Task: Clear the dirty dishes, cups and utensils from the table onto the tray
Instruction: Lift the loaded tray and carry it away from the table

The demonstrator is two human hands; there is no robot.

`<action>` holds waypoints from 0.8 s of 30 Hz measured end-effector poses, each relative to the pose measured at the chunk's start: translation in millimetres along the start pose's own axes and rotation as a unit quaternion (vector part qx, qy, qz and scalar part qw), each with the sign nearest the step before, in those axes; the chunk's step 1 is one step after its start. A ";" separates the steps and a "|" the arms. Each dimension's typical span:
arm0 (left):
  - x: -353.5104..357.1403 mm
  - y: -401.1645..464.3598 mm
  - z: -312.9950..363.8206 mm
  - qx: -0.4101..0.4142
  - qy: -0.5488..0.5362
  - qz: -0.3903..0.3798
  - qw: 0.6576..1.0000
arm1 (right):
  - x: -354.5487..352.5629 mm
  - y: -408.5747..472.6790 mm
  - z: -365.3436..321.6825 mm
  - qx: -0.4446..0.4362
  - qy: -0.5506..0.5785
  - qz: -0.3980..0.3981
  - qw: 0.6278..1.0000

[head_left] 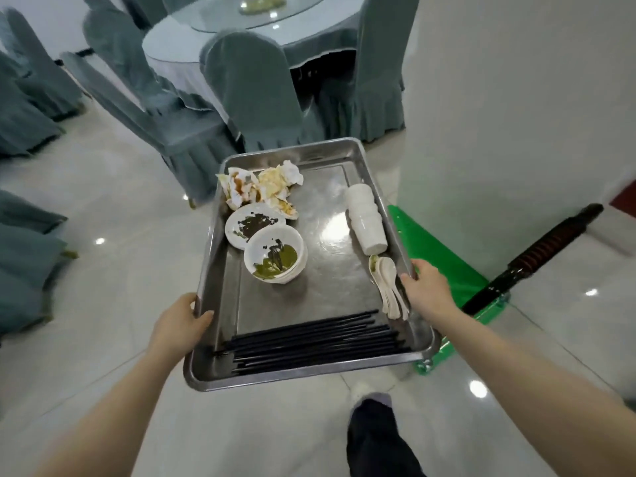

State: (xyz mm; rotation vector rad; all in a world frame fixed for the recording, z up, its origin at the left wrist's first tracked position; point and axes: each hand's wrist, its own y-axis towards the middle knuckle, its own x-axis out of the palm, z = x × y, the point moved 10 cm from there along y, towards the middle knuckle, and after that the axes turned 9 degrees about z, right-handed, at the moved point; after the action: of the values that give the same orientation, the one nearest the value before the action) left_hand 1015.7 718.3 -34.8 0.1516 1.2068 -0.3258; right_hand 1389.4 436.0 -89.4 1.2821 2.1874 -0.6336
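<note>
Tray [351, 149] loaded, carried mid-frame; left hand [179, 325] and right hand [426, 287] each clamp a side rim. Keep level: stacked cups [366, 218] lie sideways, chopsticks [309, 342] loose, both likely to slide.

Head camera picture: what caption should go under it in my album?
Both hands, left hand and right hand, carry a steel tray of dirty dishes.

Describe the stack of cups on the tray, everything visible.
The stack of cups is a nested column of white cups, glossy like ceramic or plastic, lying on its side along the right wall of the steel tray. Stepped rims show along its length; the exact count is unclear. One end points to the tray's far edge, the other toward the pile of white spoons. No hand touches it; the right hand grips the tray rim nearby.
</note>
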 end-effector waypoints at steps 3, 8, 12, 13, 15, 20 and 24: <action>50.0 75.8 24.0 0.003 -0.014 -0.059 0.998 | 23.6 50.7 21.8 0.052 -0.003 0.027 0.998; 128.1 169.0 50.4 -0.046 -0.036 -0.182 0.982 | 46.0 84.5 55.9 0.122 -0.016 0.083 0.989; 194.0 239.5 74.0 -0.067 -0.054 -0.268 0.959 | 77.3 100.5 83.4 0.198 -0.026 0.129 0.971; 209.8 251.7 79.1 -0.064 -0.051 -0.293 0.953 | 83.6 101.1 91.9 0.217 -0.025 0.146 0.965; 245.3 276.2 88.8 -0.043 -0.044 -0.337 0.939 | 100.1 103.2 111.3 0.247 -0.033 0.176 0.952; 330.9 325.5 103.8 0.031 0.003 -0.370 0.929 | 154.6 94.2 165.8 0.322 -0.035 0.219 0.920; 398.7 343.3 94.8 0.057 0.033 -0.355 0.933 | 197.5 83.2 213.5 0.354 -0.036 0.240 0.903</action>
State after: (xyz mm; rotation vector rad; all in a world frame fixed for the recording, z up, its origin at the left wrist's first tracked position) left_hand 1338.4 948.8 -393.3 -0.1866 1.2793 -1.0317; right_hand 1423.9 466.2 -388.4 2.0240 1.5017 -1.2948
